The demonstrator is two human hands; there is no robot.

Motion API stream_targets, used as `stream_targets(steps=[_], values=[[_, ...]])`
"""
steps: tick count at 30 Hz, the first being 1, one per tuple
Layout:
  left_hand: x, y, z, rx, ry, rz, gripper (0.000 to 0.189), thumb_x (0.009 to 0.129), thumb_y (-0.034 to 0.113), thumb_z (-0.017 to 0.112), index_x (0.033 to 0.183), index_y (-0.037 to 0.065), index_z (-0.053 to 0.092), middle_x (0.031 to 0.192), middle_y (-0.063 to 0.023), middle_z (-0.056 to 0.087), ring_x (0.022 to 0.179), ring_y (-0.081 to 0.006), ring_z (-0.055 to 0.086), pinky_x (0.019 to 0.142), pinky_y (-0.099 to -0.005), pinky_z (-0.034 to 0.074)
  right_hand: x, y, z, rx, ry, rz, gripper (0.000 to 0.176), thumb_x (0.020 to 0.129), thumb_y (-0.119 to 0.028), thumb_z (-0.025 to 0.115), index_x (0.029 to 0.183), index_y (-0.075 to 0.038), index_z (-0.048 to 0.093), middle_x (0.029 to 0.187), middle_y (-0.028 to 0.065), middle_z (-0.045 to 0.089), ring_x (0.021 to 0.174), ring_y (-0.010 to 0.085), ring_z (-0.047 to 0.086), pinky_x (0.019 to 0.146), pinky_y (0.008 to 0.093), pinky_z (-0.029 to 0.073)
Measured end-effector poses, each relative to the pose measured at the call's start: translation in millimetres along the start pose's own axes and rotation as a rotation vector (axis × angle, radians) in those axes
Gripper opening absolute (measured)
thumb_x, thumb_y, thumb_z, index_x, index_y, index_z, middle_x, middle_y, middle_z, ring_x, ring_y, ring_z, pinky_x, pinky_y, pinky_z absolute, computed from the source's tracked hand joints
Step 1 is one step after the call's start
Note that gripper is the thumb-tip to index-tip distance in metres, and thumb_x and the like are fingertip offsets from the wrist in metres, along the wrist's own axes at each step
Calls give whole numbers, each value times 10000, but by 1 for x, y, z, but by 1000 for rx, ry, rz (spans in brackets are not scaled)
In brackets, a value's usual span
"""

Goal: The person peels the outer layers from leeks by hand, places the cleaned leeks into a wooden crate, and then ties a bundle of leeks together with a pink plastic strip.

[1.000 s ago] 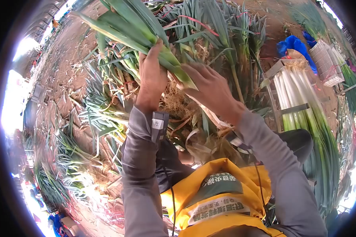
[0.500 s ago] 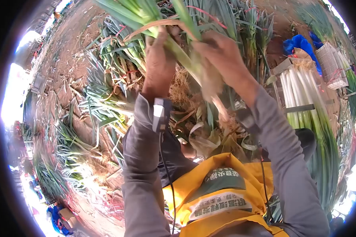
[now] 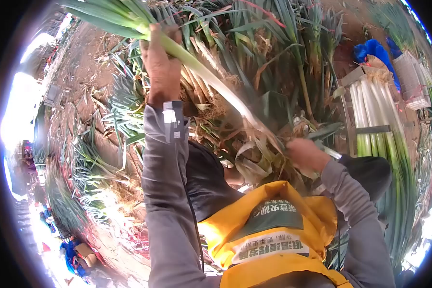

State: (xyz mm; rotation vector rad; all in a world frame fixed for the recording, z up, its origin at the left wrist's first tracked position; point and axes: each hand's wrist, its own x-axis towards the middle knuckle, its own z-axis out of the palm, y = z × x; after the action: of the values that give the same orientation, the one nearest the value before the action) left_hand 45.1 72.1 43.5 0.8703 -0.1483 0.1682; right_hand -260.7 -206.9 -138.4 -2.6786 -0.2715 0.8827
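Note:
My left hand [image 3: 162, 67] is wrapped round a leek [image 3: 216, 84] just below its green leaves. The stalk slants down to the right, pale and bare along its white part. At its root end is my right hand [image 3: 306, 156], fingers curled and slightly blurred. What those fingers grip is hidden, though dry peeled leaves [image 3: 257, 161] hang beside them. Behind the held stalk lie several unpeeled leeks [image 3: 194, 86] with brown outer leaves and stringy roots.
On the right, cleaned leeks [image 3: 377, 105] lie bundled in a holder with a dark crossbar [image 3: 373, 129]. Beyond are a white crate [image 3: 410, 79] and blue plastic [image 3: 377, 53]. More leeks [image 3: 89, 168] are spread over the littered ground at left. A yellow apron [image 3: 273, 230] covers my lap.
My right hand has moved down along the stalk to the root end. The left hand has shifted left and up with the leek, and more of its white stalk shows.

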Motion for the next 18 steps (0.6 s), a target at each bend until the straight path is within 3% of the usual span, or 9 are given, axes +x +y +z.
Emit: stream_targets(steps=[4, 5, 7, 8, 10, 11, 13, 15, 18], values=[[9, 0, -20, 50, -8, 7, 303, 960, 189, 704, 1164, 75, 510, 960, -90, 622, 850, -189, 628, 794, -341, 589, -2, -40, -86, 302, 788, -161, 524, 888, -369, 729, 1271, -24, 632, 1171, 176, 657, 1093, 341, 637, 917, 430, 503], [10, 0, -25, 227, -52, 27, 201, 1055, 199, 544, 1126, 18, 488, 962, -102, 588, 923, -191, 598, 866, -326, 531, 7, -47, -94, 295, 789, -144, 524, 888, -369, 729, 1271, -24, 632, 1171, 176, 657, 1093, 341, 637, 917, 430, 503], [24, -7, -39, 61, 41, -27, 195, 1054, 176, 545, 1150, 18, 483, 977, -104, 576, 935, -206, 596, 882, -320, 526, 20, -56, -105, 541, 804, -341, 532, 904, -333, 747, 1292, 2, 606, 1100, 111, 678, 1043, 252, 661, 866, 390, 523], [31, -14, -57, 178, -39, 44, 194, 1023, 132, 576, 1147, 9, 492, 975, -90, 586, 906, -195, 602, 836, -312, 536, 22, -57, -105, 537, 809, -336, 532, 904, -333, 747, 1292, 2, 606, 1100, 111, 678, 1043, 252, 661, 866, 390, 523], [33, -18, -80, 436, -105, 139, 207, 979, 46, 571, 1170, -6, 509, 997, -82, 602, 878, -166, 602, 773, -283, 530, 26, -59, -104, 1005, 361, -204, 463, 928, -257, 742, 1276, 14, 603, 1037, 66, 665, 944, 161, 663, 776, 335, 537], [24, -10, -81, 535, -108, 149, 234, 961, 11, 538, 1193, -11, 514, 1010, -84, 606, 867, -152, 597, 753, -270, 518, 26, -61, -103, 1003, 360, -209, 463, 928, -257, 742, 1276, 14, 603, 1037, 66, 665, 944, 161, 663, 776, 335, 537], [4, 5, -80, 733, -112, 173, 319, 926, -58, 474, 1240, -23, 523, 1038, -88, 614, 845, -125, 585, 712, -243, 496, 17, -68, -93, 1657, 363, -339, 408, 934, -222, 742, 1250, 6, 618, 938, 36, 653, 807, 118, 643, 688, 273, 524], [-6, 15, -74, 985, -54, 45, 331, 913, -80, 478, 1234, -15, 527, 1010, -73, 609, 810, -131, 582, 683, -271, 503, 11, -72, -90, 1693, 328, -403, 325, 949, -211, 720, 1187, -1, 647, 832, 3, 630, 701, 89, 595, 606, 228, 475], [7, 7, -95, 855, 8, -13, 177, 1020, 121, 467, 1138, 24, 555, 992, -86, 620, 785, -192, 593, 695, -335, 519, -18, -94, -100, 1492, 365, -192, 226, 1006, -238, 646, 1042, -16, 671, 726, -43, 533, 627, 21, 471, 510, 219, 357]])
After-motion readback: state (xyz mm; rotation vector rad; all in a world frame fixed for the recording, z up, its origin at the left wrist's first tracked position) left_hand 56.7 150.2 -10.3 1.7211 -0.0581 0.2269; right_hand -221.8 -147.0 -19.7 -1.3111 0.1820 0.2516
